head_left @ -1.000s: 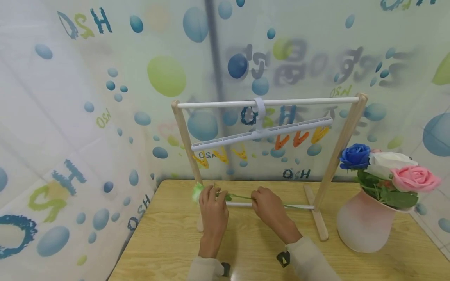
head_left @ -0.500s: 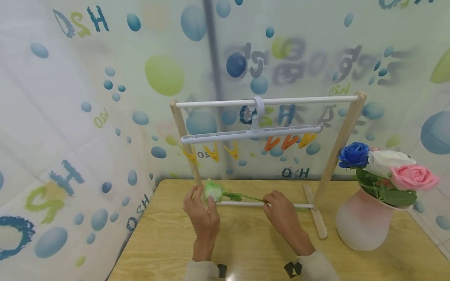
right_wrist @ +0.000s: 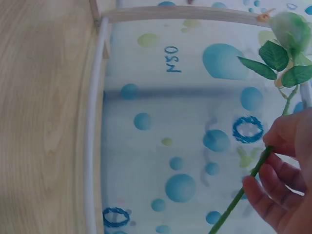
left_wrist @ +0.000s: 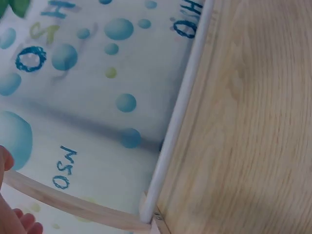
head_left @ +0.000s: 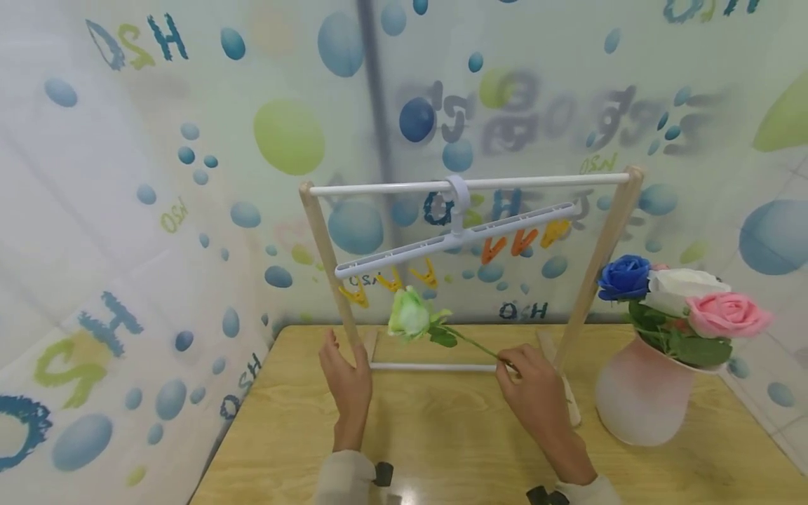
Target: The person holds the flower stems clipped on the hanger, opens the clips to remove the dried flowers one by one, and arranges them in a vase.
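Note:
My right hand (head_left: 533,386) pinches the green stem (right_wrist: 236,195) of a pale green artificial rose (head_left: 410,315). The bloom points left, a little below the hanger's left clips, with green leaves (right_wrist: 273,56) just behind it. My left hand (head_left: 347,382) holds nothing; its fingers are spread beside the rack's left post, left of the bloom. Above hangs a light grey hanger (head_left: 429,245), tilted with its left end lower. Yellow clips (head_left: 424,275) hang along its left half; orange clips (head_left: 524,242) and a yellow one hang on the right.
The hanger hooks over the white top bar (head_left: 543,183) of a wooden rack (head_left: 600,259) on the wood-grain table (head_left: 442,428). A white lower bar (head_left: 435,367) joins its feet. To the right stands a pink-white vase (head_left: 644,400) with blue, white and pink roses. A patterned curtain (head_left: 208,280) hangs behind.
My left hand has let go of the rose and moved left. The right hand has moved right with the stem, and the bloom has risen. The hanger has swung, levelling and then tilting again.

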A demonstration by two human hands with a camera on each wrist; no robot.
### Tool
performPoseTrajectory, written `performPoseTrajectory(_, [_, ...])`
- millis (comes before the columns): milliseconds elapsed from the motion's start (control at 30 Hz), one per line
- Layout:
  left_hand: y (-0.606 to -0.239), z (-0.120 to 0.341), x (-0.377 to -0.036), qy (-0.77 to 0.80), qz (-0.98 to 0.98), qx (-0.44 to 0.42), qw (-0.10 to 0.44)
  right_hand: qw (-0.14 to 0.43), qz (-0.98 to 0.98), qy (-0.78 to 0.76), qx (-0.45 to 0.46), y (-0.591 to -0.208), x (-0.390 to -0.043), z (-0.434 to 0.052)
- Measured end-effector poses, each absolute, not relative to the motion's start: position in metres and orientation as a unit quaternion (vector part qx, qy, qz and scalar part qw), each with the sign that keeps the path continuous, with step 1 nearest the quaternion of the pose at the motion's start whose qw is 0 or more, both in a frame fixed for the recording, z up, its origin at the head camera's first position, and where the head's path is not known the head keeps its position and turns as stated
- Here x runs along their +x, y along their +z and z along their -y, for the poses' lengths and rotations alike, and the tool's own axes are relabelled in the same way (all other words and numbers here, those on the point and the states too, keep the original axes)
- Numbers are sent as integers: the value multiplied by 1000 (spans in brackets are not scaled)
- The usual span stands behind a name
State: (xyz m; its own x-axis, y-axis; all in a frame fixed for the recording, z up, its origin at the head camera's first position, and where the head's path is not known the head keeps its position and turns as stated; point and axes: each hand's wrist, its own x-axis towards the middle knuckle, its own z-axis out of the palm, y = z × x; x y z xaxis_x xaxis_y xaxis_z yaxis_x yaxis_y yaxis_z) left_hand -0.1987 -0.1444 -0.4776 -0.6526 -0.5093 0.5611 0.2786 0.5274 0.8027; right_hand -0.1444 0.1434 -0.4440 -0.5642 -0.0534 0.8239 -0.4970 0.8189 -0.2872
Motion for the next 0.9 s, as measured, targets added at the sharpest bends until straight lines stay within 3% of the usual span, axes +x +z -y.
performPoseTrajectory(133, [-484,150,-206,-488,795,85,350,483,819,270,153,-434,-136,-155])
performPoseTrajectory(300, [-487,153,-213,-485,808,82,324,543,775,297,128,-413,-129,-176])
performPoseTrajectory(533, [-485,158,-217,-471,810,85,339,589,745,309,51,-370,-114,-214])
performPoseTrajectory(900, [-486,163,-225,-442,810,95,375,655,686,316,13,-314,-110,-253])
